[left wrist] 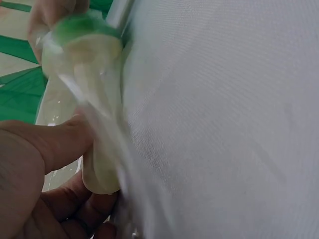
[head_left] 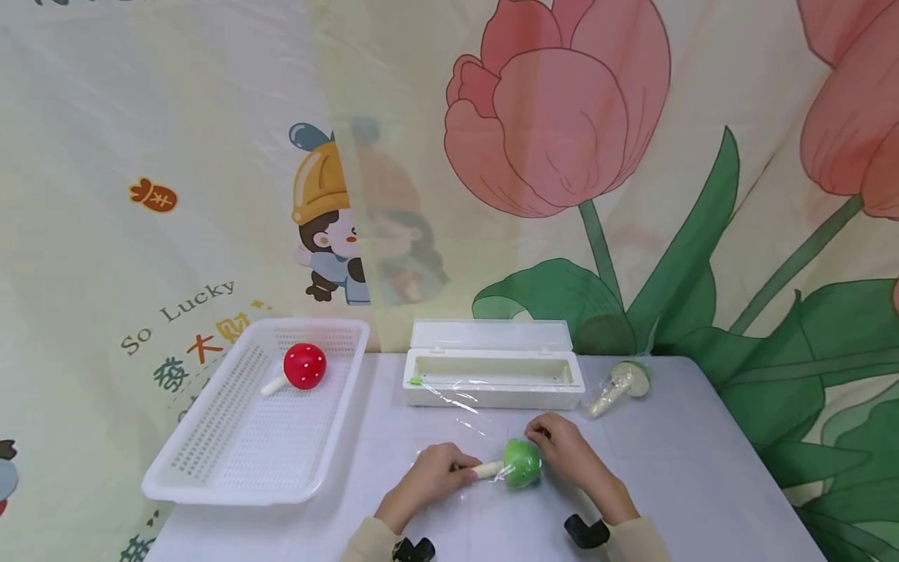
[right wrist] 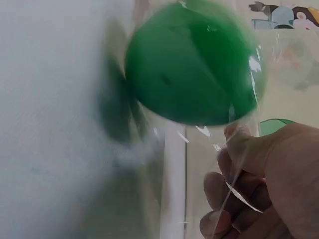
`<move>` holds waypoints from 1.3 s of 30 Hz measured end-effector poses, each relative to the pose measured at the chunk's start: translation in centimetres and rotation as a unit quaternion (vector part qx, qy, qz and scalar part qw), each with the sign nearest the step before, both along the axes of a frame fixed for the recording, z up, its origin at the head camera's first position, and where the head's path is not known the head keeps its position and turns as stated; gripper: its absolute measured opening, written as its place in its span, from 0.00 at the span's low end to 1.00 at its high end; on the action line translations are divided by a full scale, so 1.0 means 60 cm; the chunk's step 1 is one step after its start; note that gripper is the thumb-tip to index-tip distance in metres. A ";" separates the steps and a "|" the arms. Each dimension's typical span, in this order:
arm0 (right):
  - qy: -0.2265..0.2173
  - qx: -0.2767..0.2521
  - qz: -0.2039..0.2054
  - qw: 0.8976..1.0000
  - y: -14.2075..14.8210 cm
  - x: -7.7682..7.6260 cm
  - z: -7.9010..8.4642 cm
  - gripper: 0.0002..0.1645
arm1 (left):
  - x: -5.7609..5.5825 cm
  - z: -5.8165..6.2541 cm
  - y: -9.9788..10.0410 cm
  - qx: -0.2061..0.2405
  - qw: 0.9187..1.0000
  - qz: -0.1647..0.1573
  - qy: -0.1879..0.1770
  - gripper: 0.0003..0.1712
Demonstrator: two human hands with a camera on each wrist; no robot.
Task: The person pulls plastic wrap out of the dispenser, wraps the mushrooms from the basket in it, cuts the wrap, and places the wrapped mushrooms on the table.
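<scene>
1. Left hand [head_left: 438, 472]: thumb and fingers grip the pale stem of the green-capped toy [head_left: 522, 464] through clear plastic.
2. Right hand [head_left: 565, 449]: fingers curled, thumb and forefinger pinching clear plastic wrap [right wrist: 254, 64] beside the cap.
3. Green-capped toy: between both hands, low over the table [head_left: 688, 476]; smooth, glossy, rounded cap, mushroom-like; cylindrical stem with blunt end, light wood tone.
4. Wrap: thin, transparent, creased, bright glints; loose around cap and stem.
5. Pose: forearms come in from the near edge, angled toward each other; stem points to left hand, cap to right. Beige sleeves [head_left: 639, 540], black wrist devices [head_left: 587, 532].
6. White basket [head_left: 360, 382], left: plastic, perforated walls and floor; holds red-capped toy [head_left: 305, 367], round white-dotted cap, pale stem.
7. White box [head_left: 492, 398], behind hands: long, rectangular, hinged lid raised.
8. Wrapped toy [head_left: 621, 382], right of box: pale stem, crinkled clear film.
9. Table cover: white, fine weave.
</scene>
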State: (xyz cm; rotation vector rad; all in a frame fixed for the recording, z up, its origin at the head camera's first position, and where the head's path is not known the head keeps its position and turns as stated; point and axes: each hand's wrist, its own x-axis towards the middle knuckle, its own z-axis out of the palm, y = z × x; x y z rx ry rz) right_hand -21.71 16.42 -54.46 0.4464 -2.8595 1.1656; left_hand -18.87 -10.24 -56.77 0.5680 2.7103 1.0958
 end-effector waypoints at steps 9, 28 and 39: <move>0.020 -0.016 -0.068 0.997 0.029 0.040 0.029 0.05 | 0.003 -0.004 0.000 -0.003 1.000 -0.007 0.015 0.09; -0.132 0.079 0.129 0.980 0.126 0.130 -0.020 0.16 | 0.002 0.002 -0.002 -0.006 1.000 -0.001 -0.002 0.10; -0.077 0.036 0.142 0.986 0.121 0.127 -0.027 0.07 | 0.002 0.000 0.001 -0.005 1.000 -0.010 0.006 0.10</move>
